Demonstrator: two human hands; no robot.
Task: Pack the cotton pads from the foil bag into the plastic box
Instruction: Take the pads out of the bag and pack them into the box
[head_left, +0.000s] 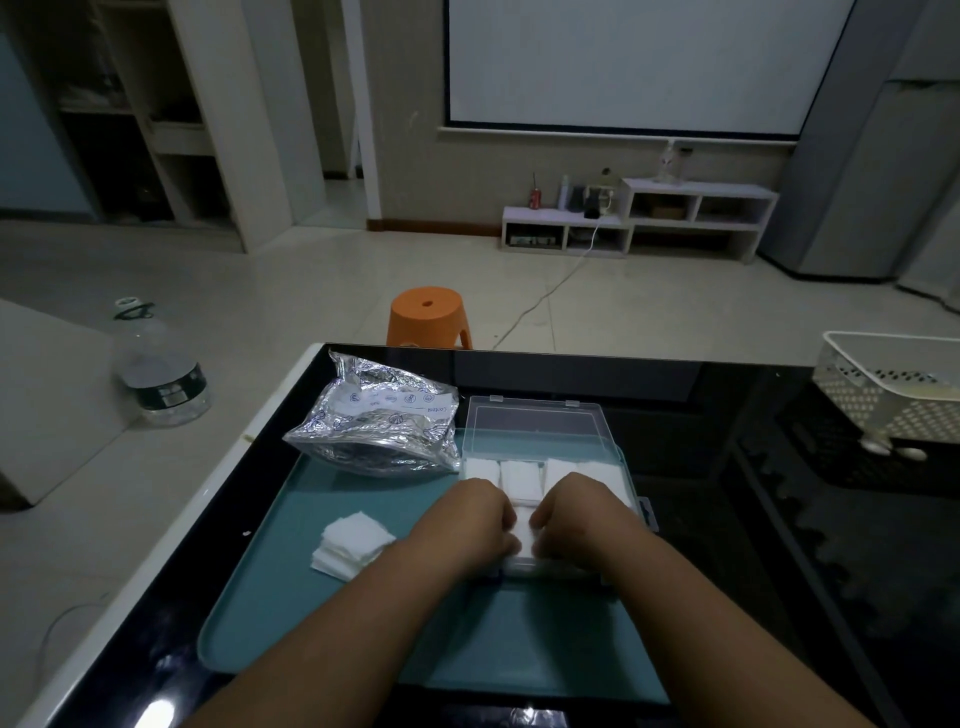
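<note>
Head view. My left grip (470, 519) and right grip (576, 514) meet over the near half of the clear rectangular plastic box (618, 457). The box stands on the right part of the teal plastic tray (311, 597), with its hinged lid (535, 426) laid open at the far side. Both grips have their fingers curled downward and grasp between them a bundle of white square cotton pads (524, 530), which sits inside the box at its near edge. Further white pads (519, 475) fill the far part of the box, side by side. A loose stack of white pads (353, 543) lies on the tray to the left of my left grip, apart from it. The crumpled silver foil bag (374, 421) lies at the tray's far left, just beside the box. The tray rests on a glossy black table (779, 519). A white perforated plastic basket (893, 389) stands at the table's far right. An orange plastic stool (428, 317) and a clear water bottle (161, 374) stand on the floor beyond.
</note>
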